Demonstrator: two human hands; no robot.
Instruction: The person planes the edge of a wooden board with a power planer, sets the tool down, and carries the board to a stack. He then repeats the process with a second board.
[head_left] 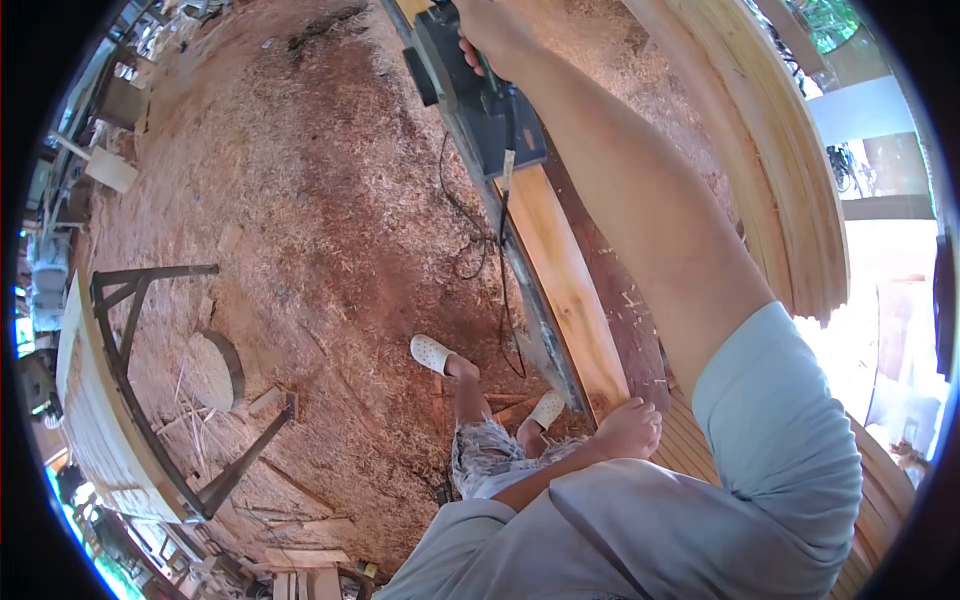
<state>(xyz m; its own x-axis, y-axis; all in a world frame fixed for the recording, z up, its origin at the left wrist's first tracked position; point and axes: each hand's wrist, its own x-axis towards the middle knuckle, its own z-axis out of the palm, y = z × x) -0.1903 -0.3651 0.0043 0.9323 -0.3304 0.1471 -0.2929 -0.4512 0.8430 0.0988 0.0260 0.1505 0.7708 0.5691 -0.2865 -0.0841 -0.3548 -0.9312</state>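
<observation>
An electric hand planer point(470, 100), dark with a black cord, sits on top of a long wooden board point(565, 270). My right hand point(490, 40) is closed around its handle at the top of the view, with the arm stretched far forward. Close to my body, my left hand point(628, 430) is at the near end of the board, its fingers curled against the wood. The black cord point(505, 270) hangs from the planer's rear and loops beside the board. A dark metal edge point(540, 320) runs along the board's left side.
Wood shavings cover the reddish ground point(300, 200). A stack of planks point(770, 150) lies to the right. On the left stand a wooden bench with dark legs point(110, 400) and a round log slice point(215, 370). My feet in white clogs point(430, 354) are beside the board.
</observation>
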